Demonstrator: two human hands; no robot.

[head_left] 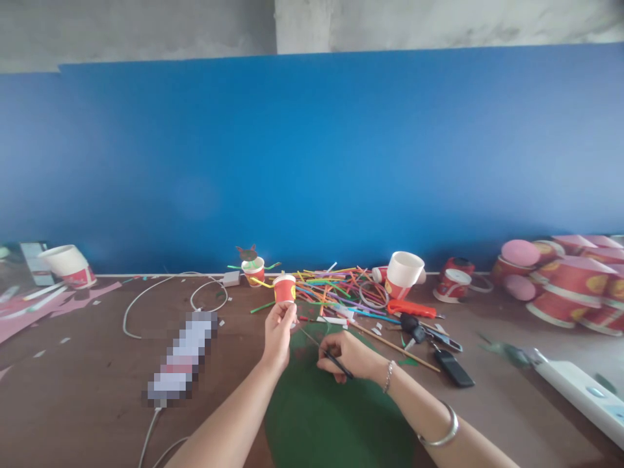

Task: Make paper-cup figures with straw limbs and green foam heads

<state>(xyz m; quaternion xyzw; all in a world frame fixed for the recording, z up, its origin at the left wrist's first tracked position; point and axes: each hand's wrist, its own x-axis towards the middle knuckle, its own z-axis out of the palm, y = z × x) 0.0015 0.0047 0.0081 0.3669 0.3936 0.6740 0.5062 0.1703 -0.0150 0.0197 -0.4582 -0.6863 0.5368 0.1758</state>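
My left hand [279, 335] is closed, pinching a small red paper cup [285, 288] by its lower part. A yellow straw [262, 282] sticks out from the cup's left side. To the right and a bit lower, my right hand [344, 354] is closed around dark-handled scissors [338, 364], whose thin blades point up and left toward the cup. The scissors are partly hidden by my fingers. Both hands are above a dark green round mat [336, 422]. Behind the held cup stands another red cup [253, 272] with green straws and a dark eared cutout on top.
Colourful straws [341, 286] lie heaped behind my hands. Right of them are white-rimmed cups [404, 273], a red-orange cutter [412, 309], keys [413, 328] and stacked red cups [570, 286]. Left are a pixelated device [182, 357] with white cables and pink paper [63, 305].
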